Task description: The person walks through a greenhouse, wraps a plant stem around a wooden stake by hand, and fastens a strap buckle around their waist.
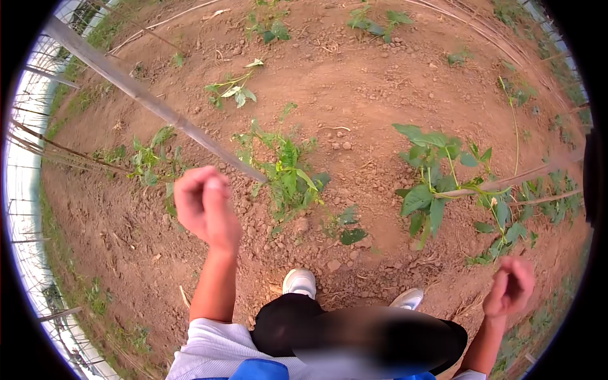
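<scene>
Reddish-brown soil bears leafy plants, clods and a cut sprig

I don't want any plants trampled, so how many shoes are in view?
2. The left shoe is on the soil near bottom centre; the right shoe is farther right. The black-clad legs partly hide both.

I see rough, matt, crumbly soil and a dull, weathered pole that looks like wood or bamboo. The white sleeve is ribbed matt cloth; the black trousers look like smooth, matt cloth.
</scene>
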A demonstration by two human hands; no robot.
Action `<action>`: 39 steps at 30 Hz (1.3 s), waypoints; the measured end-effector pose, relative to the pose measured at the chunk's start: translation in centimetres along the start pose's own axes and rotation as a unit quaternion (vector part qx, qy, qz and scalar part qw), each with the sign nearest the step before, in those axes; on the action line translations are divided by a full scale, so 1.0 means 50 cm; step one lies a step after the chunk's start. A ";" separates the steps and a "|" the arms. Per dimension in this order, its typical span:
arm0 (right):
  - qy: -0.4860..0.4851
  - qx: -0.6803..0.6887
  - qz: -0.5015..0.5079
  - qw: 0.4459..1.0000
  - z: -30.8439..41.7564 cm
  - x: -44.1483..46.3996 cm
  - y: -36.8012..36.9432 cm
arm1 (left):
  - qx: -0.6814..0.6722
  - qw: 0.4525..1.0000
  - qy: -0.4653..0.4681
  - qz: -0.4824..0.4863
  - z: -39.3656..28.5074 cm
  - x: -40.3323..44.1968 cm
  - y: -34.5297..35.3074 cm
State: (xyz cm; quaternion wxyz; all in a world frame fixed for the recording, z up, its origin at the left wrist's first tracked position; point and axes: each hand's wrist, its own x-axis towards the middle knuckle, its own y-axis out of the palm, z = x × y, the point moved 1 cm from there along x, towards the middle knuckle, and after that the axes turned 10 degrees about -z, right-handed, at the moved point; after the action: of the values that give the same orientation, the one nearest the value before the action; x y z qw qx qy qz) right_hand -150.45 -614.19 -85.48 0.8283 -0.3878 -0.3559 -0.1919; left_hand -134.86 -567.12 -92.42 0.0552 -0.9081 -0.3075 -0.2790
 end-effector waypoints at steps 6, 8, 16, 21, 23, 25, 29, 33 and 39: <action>0.035 0.073 0.253 0.964 -0.002 0.010 0.170 | 0.086 0.957 -0.276 -0.024 0.283 0.014 -0.139; 0.141 0.114 0.356 0.917 -0.037 -0.034 0.196 | 0.177 0.942 -0.283 -0.041 0.342 -0.022 -0.162; 0.426 0.103 0.370 0.819 -0.242 -0.415 0.067 | 0.252 0.916 -0.280 0.136 0.455 -0.121 -0.213; 0.562 -0.130 0.104 0.810 -0.364 -0.517 -0.122 | 0.414 0.881 -0.165 0.155 0.543 -0.114 -0.260; 0.599 -0.211 0.006 0.772 -0.429 -0.584 -0.196 | 0.426 0.868 -0.179 0.182 0.539 -0.118 -0.251; 0.690 -0.231 -0.075 0.682 -0.491 -0.647 -0.261 | 0.461 0.814 -0.260 0.241 0.454 -0.130 -0.244; 0.808 -0.103 -0.252 0.522 -0.561 -0.653 -0.353 | 0.463 0.780 -0.325 0.268 0.191 -0.204 -0.174; 0.778 0.059 -0.362 0.511 -0.598 -0.600 -0.417 | 0.478 0.718 -0.384 0.330 0.003 -0.215 -0.177; 0.732 -0.125 -0.196 0.641 -0.601 -0.419 -0.542 | 0.446 0.684 -0.397 0.419 -0.291 -0.287 0.078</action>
State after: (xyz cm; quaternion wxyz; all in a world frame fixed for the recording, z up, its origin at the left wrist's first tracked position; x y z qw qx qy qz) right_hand -167.41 -653.69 -100.63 0.7049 -0.1420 0.3261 -0.6137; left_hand -148.83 -581.79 -87.72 0.4381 -0.8359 0.0242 0.3298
